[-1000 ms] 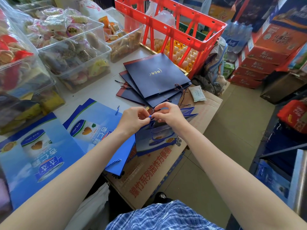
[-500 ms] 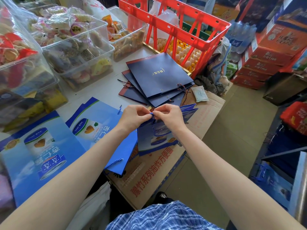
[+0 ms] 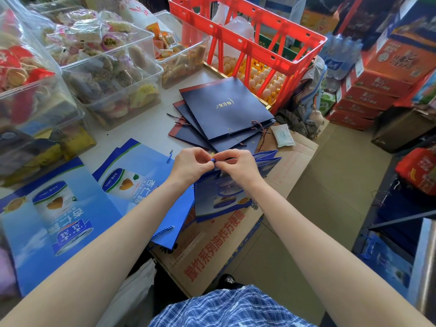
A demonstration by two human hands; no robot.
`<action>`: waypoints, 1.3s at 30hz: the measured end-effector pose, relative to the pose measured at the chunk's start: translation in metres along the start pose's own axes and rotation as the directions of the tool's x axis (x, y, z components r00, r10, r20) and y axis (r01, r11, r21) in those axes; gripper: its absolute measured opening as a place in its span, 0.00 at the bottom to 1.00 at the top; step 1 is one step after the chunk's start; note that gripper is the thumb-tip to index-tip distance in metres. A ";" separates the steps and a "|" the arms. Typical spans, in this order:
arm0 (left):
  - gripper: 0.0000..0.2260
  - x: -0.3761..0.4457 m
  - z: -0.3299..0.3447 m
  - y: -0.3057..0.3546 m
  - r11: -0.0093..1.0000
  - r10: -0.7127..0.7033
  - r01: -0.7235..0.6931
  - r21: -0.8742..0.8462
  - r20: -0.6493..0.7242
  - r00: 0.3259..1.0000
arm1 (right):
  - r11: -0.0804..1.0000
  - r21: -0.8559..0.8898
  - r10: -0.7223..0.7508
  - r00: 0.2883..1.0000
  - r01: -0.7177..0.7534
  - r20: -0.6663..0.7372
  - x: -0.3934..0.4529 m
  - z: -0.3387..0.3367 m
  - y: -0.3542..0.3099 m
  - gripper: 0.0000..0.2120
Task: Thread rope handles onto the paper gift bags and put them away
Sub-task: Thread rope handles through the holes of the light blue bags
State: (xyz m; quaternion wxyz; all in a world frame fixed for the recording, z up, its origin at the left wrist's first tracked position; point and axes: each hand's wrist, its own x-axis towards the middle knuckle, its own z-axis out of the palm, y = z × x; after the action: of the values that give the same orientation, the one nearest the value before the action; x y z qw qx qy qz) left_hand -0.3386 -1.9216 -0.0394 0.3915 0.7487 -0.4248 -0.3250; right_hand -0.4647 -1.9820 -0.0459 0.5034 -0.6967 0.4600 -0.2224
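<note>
Blue rope (image 3: 213, 160) is pinched between left hand (image 3: 190, 165) and right hand (image 3: 238, 166), seemingly just above the gift bag (image 3: 220, 197)

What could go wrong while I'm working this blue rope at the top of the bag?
The rope end, pinched between the left hand and right hand, looks short, so it may slip free. The blue gift bag stands unsupported on the cardboard box near its edge; a tug might tip it or crease its top. It could also slide against the navy bag stack.
</note>
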 end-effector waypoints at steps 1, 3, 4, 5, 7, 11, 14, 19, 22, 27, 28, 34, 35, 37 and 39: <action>0.02 0.000 0.000 -0.001 1.000 -0.002 0.002 0.002 0.002 1.000 | 1.000 -0.004 0.001 1.000 -0.001 -0.001 0.000 0.000 0.000 0.07; 0.03 0.000 0.001 -0.002 1.000 -0.005 0.004 0.002 0.013 1.000 | 1.000 -0.013 0.002 1.000 -0.001 0.001 0.000 0.000 0.000 0.07; 0.03 0.000 0.000 -0.002 1.000 -0.004 0.004 0.001 0.019 1.000 | 1.000 -0.017 -0.001 1.000 0.001 0.002 0.000 -0.001 0.000 0.07; 0.04 0.000 0.000 -0.002 1.000 0.000 0.000 0.003 0.022 1.000 | 1.000 -0.018 -0.005 1.000 0.005 0.004 0.000 -0.002 0.000 0.07; 0.05 0.000 -0.001 -0.001 1.000 0.009 -0.009 0.003 0.018 1.000 | 1.000 -0.003 -0.010 1.000 0.010 0.012 -0.001 -0.003 -0.001 0.09; 0.09 0.003 -0.002 0.000 1.000 0.011 -0.011 -0.017 -0.014 1.000 | 1.000 0.002 -0.029 0.999 0.029 0.024 -0.001 -0.004 -0.002 0.11; 0.12 0.005 -0.003 -0.001 0.998 0.056 -0.056 -0.007 0.023 0.998 | 0.998 -0.037 -0.058 0.998 0.059 0.020 0.000 -0.005 -0.001 0.10; 0.12 0.009 -0.009 -0.005 0.986 0.145 -0.152 0.064 0.112 0.983 | 0.981 -0.149 -0.115 0.992 0.122 0.057 0.003 -0.007 -0.004 0.10; 0.14 0.011 -0.013 -0.005 0.981 0.162 -0.178 0.072 0.184 0.969 | 0.983 -0.154 -0.086 0.993 0.098 0.087 0.005 -0.010 -0.008 0.09; 0.10 0.011 -0.003 -0.005 0.960 0.179 -0.194 0.203 0.090 0.980 | 0.984 -0.157 -0.067 0.994 0.079 0.083 0.009 -0.011 -0.011 0.08; 0.11 0.011 -0.001 -0.005 0.962 0.179 -0.189 0.198 0.067 0.982 | 0.982 -0.166 -0.074 0.994 0.087 0.084 0.009 -0.010 -0.012 0.08; 0.14 0.013 -0.008 -0.008 0.984 0.162 -0.170 0.052 0.142 0.977 | 0.993 -0.106 -0.040 0.994 0.050 0.099 0.011 -0.013 -0.008 0.07; 0.15 0.014 -0.010 -0.009 0.986 0.158 -0.163 0.018 0.169 0.973 | 0.996 -0.086 -0.024 0.994 0.033 0.106 0.011 -0.014 -0.008 0.08; 0.16 0.014 -0.013 -0.013 0.990 0.144 -0.141 -0.030 0.203 0.969 | 0.999 -0.043 0.002 0.993 0.003 0.119 0.013 -0.015 -0.007 0.08; 0.15 0.014 -0.015 -0.017 0.990 0.133 -0.119 -0.080 0.208 0.969 | 1.000 -0.025 0.012 0.994 -0.010 0.111 0.014 -0.013 -0.006 0.07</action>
State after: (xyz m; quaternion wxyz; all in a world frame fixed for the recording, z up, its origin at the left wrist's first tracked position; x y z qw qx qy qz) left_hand -0.3140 -1.9242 -0.0488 0.3885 0.6677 -0.4999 -0.3915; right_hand -0.4657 -1.9998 -0.0371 0.5212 -0.7115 0.4376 -0.1749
